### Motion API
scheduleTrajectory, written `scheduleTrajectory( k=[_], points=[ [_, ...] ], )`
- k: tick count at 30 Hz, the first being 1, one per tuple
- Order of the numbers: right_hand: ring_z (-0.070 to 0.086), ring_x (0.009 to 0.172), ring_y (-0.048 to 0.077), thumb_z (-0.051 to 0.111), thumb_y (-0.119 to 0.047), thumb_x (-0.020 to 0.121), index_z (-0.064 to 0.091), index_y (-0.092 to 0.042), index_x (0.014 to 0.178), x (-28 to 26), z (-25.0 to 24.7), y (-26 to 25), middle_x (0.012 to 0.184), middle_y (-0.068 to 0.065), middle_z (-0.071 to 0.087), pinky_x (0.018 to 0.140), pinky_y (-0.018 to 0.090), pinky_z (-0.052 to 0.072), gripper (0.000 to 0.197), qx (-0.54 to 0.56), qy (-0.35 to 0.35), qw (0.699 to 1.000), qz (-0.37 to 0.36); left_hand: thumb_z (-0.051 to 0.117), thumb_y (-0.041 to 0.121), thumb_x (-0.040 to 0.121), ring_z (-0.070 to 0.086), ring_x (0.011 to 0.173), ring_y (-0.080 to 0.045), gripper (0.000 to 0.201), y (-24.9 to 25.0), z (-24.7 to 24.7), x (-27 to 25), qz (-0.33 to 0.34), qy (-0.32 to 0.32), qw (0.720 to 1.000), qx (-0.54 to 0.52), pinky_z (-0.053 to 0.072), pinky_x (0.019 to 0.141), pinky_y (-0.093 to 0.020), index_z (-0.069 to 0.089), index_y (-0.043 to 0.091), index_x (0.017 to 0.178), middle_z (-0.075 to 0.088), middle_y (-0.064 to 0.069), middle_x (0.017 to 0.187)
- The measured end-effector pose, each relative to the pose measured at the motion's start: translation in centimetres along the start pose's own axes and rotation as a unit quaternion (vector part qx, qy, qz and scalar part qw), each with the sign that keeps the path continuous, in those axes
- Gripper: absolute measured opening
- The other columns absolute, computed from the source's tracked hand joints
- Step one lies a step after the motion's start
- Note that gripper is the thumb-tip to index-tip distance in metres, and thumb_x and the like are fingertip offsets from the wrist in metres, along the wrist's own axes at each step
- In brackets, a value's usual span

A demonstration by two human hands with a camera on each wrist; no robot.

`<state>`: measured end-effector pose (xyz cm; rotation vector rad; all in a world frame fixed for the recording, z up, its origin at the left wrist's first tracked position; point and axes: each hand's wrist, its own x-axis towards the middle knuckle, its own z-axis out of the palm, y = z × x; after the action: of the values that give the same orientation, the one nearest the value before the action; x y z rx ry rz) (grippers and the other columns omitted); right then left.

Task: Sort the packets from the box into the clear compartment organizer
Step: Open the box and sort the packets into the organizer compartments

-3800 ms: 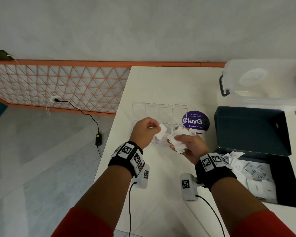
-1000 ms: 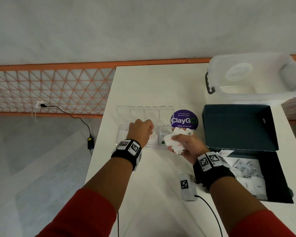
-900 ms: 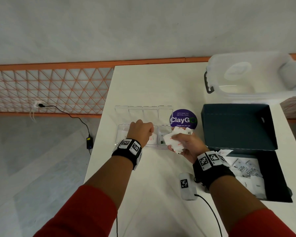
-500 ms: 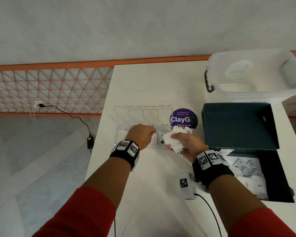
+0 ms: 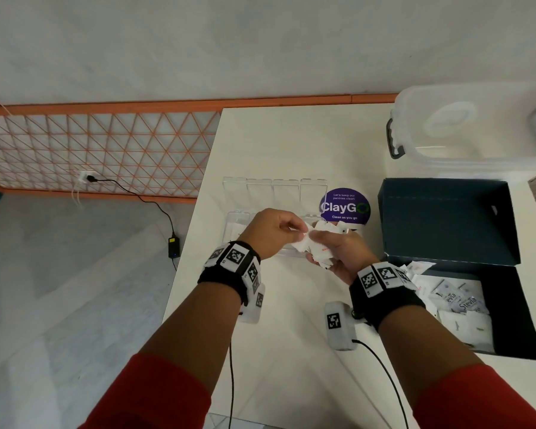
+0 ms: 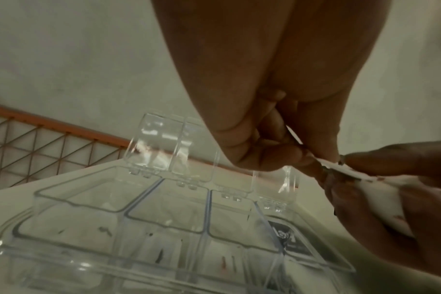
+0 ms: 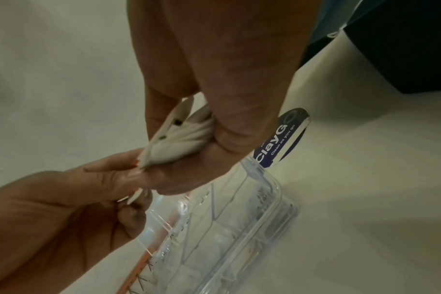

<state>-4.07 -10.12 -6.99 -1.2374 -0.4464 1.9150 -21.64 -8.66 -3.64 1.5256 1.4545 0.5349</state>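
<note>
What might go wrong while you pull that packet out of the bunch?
The right hand grips a loose bunch of packets; as the left hand pinches one, others may slip out onto the table. The pinched packet might also drop into the wrong compartment of the organizer.

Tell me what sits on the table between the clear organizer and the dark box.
A round purple ClayGo sticker lies flat on the table, between the clear organizer and the dark box. The head view shows it best.
</note>
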Motion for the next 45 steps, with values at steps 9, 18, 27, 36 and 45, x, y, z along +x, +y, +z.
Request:
scheduleTrajectory(
  k=[9, 18, 27, 36, 45],
  points=[
    [0.069, 0.071, 0.030, 0.065, 0.013, 0.083, 0.063, 0.002, 0.103, -0.2, 1.0, -0.5, 0.083, 0.015, 0.074, 0.062, 0.039, 0.058, 0.023, -0.035, -0.011, 0.999, -0.018, 0.067, 0.001, 0.083, 0.068, 0.061, -0.016, 0.024, -0.3, -0.9, -0.5, -0.041, 0.083, 0.995, -0.041, 0.060, 0.072, -0.037, 0.071, 0.024, 0.088, 0.069, 0.000, 0.079],
    [0.071, 0.066, 0.029, 0.067, 0.012, 0.082, 0.060, 0.000, 0.101, -0.2, 0.5, -0.7, 0.077, 0.014, 0.070, 0.057, 0.034, 0.057, 0.023, 0.000, 0.005, 1.000, -0.011, 0.062, 0.015, 0.091, 0.065, 0.087, -0.009, 0.018, -1.0, -2.3, 1.3, -0.031, 0.093, 0.988, 0.122, 0.041, 0.072, -0.006, 0.074, 0.018, 0.104, 0.072, 0.000, 0.097],
    [0.068, 0.068, 0.030, 0.067, 0.013, 0.081, 0.059, 0.001, 0.101, 0.1, -0.2, -1.2, 0.079, 0.016, 0.066, 0.061, 0.037, 0.057, 0.025, 0.009, 0.008, 1.000, -0.009, 0.057, 0.012, 0.093, 0.066, 0.097, -0.022, 0.021, -2.3, -0.6, 2.8, -0.042, 0.040, 0.974, 0.217, 0.052, 0.090, -0.033, 0.073, 0.012, 0.107, 0.072, -0.007, 0.106],
    [0.069, 0.084, 0.037, 0.071, 0.012, 0.079, 0.055, 0.001, 0.115, 0.8, -0.9, -1.4, 0.098, 0.022, 0.063, 0.066, 0.040, 0.059, 0.041, 0.013, 0.037, 0.999, 0.006, 0.049, 0.009, 0.096, 0.055, 0.119, -0.030, 0.031, -3.4, 1.1, 2.5, -0.021, -0.011, 0.952, 0.304, 0.042, 0.101, -0.035, 0.063, 0.008, 0.124, 0.063, -0.013, 0.126],
    [0.071, 0.081, 0.035, 0.049, 0.003, 0.087, 0.061, -0.005, 0.106, 1.0, -0.7, -1.5, 0.086, 0.015, 0.071, 0.062, 0.040, 0.060, 0.024, 0.063, -0.002, 0.997, 0.052, 0.064, 0.014, 0.089, 0.051, 0.067, -0.004, 0.010, -3.2, 0.6, 1.3, 0.081, 0.113, 0.977, 0.162, 0.041, 0.073, -0.017, 0.071, 0.013, 0.095, 0.066, 0.001, 0.099]
  ],
)
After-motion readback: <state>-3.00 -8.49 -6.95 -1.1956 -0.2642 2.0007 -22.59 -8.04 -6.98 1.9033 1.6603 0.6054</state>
